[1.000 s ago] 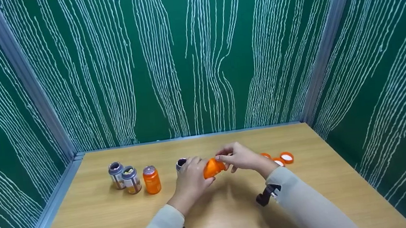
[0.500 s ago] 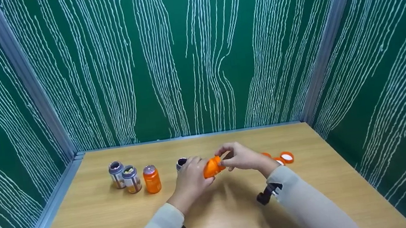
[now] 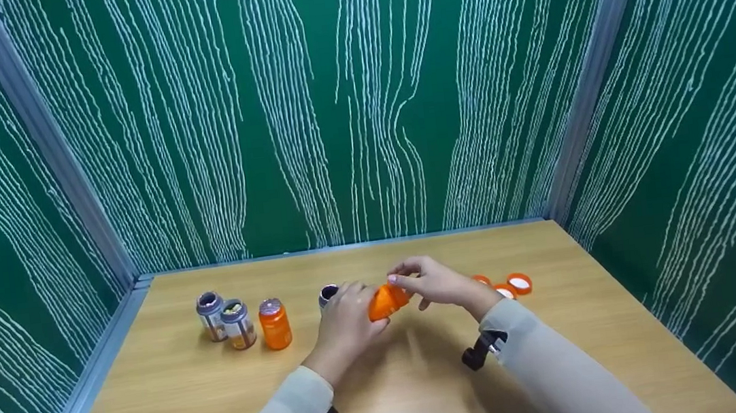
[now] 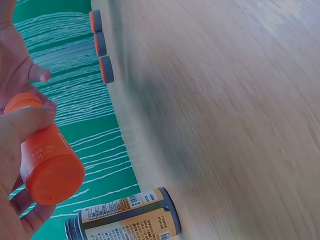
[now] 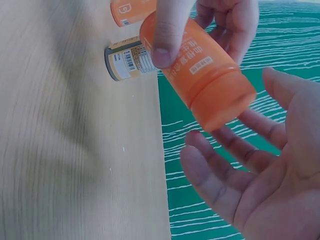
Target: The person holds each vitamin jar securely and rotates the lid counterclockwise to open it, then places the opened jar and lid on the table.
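My left hand (image 3: 346,322) grips an orange plastic bottle (image 3: 386,302), tilted above the table with its capped end toward the right. In the right wrist view the orange screw cap (image 5: 225,102) is on the bottle, and my left thumb presses its printed side. My right hand (image 3: 436,283) is at the cap end. Its fingers (image 5: 210,185) are spread loosely around the cap, the thumb standing apart; whether a fingertip touches the cap is hard to tell. A grey bottle (image 4: 132,217) with a printed label stands just behind my left hand.
Left on the wooden table (image 3: 224,399) stand two uncapped grey bottles (image 3: 211,319) and an orange bottle (image 3: 276,327) with a silvery top. Several orange caps (image 3: 520,284) lie beyond my right wrist. Green walls with white wavy lines (image 3: 356,98) enclose the table's back and sides.
My right fingers have shifted about the cap end: the thumb moved down onto it, then back up. The left hand and the bottle have stayed nearly in place.
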Action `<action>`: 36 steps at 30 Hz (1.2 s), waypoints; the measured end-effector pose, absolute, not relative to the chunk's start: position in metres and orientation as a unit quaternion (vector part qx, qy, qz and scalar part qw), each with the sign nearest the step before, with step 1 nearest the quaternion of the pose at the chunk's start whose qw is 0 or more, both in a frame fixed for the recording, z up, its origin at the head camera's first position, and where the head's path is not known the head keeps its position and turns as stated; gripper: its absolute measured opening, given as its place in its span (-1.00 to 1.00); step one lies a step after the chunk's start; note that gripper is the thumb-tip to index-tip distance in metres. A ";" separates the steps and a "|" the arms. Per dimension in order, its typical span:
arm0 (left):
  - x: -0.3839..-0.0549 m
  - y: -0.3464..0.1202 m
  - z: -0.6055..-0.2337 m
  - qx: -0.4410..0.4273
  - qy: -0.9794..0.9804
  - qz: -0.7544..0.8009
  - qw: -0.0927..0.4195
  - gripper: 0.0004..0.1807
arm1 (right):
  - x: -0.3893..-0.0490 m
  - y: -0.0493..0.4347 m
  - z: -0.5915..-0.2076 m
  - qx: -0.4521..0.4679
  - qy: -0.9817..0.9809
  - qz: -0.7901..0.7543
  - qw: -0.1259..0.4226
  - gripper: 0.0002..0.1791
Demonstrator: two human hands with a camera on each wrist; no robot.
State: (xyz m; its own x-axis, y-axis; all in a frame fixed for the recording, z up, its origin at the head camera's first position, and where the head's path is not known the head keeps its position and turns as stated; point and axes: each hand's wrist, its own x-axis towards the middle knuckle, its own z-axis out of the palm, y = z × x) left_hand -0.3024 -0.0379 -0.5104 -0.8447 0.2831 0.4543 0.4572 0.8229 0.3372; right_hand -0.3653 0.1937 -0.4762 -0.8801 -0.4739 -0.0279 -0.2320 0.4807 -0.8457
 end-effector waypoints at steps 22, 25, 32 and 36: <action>-0.303 -0.042 -0.511 -0.183 -0.937 -0.233 0.186 -0.40 | -0.363 0.186 -0.470 -0.237 0.871 -0.416 0.111 -0.59; -0.304 -0.042 -0.512 -0.181 -0.937 -0.233 0.185 -0.40 | -0.363 0.186 -0.470 -0.245 0.870 -0.413 0.110 -0.59; -0.304 -0.042 -0.513 -0.181 -0.936 -0.242 0.178 -0.41 | -0.362 0.186 -0.468 -0.271 0.860 -0.418 0.109 -0.56; -0.304 -0.043 -0.512 -0.181 -0.936 -0.244 0.178 -0.39 | -0.363 0.186 -0.469 -0.273 0.858 -0.422 0.109 -0.56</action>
State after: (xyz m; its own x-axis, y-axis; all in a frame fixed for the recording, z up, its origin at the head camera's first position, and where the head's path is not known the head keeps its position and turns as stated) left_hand -0.3035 -0.0430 -0.5118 -0.8708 0.2529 0.4215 0.4264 0.8153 0.3917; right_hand -0.3630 0.1862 -0.4688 -0.8275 -0.5599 0.0425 -0.3755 0.4954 -0.7833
